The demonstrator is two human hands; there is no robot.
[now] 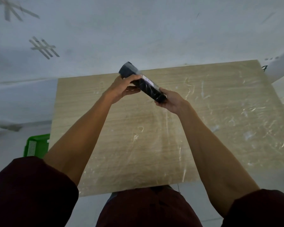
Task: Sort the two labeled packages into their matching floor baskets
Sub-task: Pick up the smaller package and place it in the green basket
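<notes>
1. A person holds a dark, plastic-wrapped package (142, 82) in both hands above the far part of a wood-grain worktop (154, 136).
2. The left hand (123, 86) wraps the package near its upper end, fingers curled over the top and thumb beneath.
3. The right hand (169, 100) clasps the lower end, fingers closed around it.
4. The package tilts diagonally, its upper end towards the far left, and a small white label (147, 79) shows on its side; the print is too blurred to read.
5. A green basket (37, 145) sits on the floor just beside the worktop's left edge.
6. Clear film covers the worktop, catching glare on the right.
</notes>
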